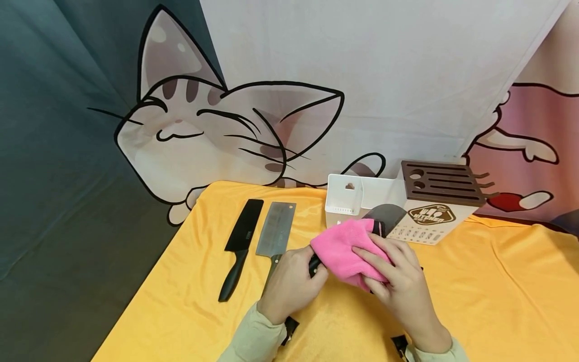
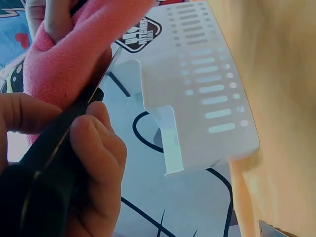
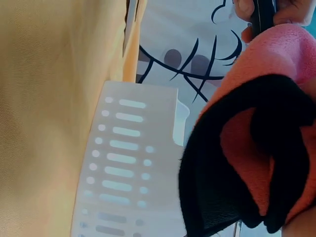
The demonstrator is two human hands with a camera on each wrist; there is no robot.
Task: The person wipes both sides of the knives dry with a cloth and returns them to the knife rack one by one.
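Note:
My left hand (image 1: 293, 281) grips the black handle (image 2: 52, 148) of a knife, and a thin strip of its blade (image 2: 112, 60) shows in the left wrist view. Folded around most of the blade is a pink cloth (image 1: 346, 254) with black trim, which my right hand (image 1: 402, 284) holds from the other side. The cloth hides the blade's shape and tip. To the left on the table lie a black kitchen knife (image 1: 245, 229) and a grey metal cleaver (image 1: 276, 231), both with blades pointing away. My left hand partly covers the cleaver's handle.
Just behind the cloth stands a white and brown knife holder (image 1: 431, 221) with a slotted top, side hooks and an open white compartment (image 1: 344, 196). A yellow cloth (image 1: 497, 291) covers the table. A cat-print curtain (image 1: 384, 75) hangs behind it.

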